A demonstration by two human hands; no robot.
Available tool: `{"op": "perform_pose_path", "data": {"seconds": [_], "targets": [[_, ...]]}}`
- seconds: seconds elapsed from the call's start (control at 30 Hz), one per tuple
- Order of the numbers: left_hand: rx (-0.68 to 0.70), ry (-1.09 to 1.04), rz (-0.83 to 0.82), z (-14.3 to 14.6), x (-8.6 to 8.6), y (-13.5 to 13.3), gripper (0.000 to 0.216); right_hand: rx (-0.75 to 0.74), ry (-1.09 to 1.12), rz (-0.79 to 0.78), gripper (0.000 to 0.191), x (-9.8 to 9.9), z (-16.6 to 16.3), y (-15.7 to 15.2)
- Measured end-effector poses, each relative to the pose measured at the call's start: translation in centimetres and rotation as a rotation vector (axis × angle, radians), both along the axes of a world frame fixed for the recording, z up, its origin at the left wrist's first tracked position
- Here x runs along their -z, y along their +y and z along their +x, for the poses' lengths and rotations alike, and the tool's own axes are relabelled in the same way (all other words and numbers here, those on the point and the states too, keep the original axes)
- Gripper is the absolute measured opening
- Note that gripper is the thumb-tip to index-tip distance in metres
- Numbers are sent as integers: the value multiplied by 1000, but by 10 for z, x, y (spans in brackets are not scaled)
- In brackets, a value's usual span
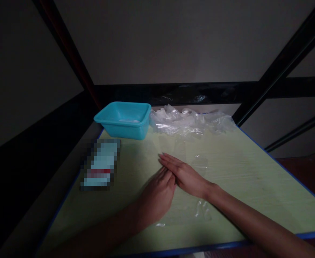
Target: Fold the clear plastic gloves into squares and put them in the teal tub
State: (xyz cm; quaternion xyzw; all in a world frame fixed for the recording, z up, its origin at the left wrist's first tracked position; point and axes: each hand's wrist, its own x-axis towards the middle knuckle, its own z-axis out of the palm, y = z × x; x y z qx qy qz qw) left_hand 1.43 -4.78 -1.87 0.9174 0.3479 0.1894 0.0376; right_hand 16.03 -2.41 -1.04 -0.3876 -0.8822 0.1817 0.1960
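Clear plastic (200,213) lies on a blue-edged table (243,165) beneath overlapping, flattened hands (158,197) (188,176) (dim grey wall (160,43) behind).

We see 2 bare hands, a left hand (156,195) and a right hand (186,175), and 2 bare forearms, the left forearm (114,227) and the right forearm (251,218). Our right hand has slender, tapering fingers (169,163); our right wrist (209,190) narrows beside a small bony bump. We find our nails too small to judge.

Turquoise tub (126,131) — upright, far left corner of the table (254,172). Nearer, left side: flat object (101,165), pixelated. Behind — grey wall (162,43), black band (130,94).
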Motion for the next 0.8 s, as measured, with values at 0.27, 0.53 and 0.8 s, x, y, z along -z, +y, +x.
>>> {"op": "perform_pose_path", "data": {"seconds": [0.27, 0.53, 0.8], "targets": [[7, 152, -24, -10, -4, -6, 46, 21, -114, 76, 62, 3, 7, -1], [17, 184, -70, -12, -5, -5, 59, 46, -185, 76, 49, -1, 18, -3], [51, 181, -85, -16, -5, -6, 66, 32, -300, 104, 51, -2, 31, -4]]}}
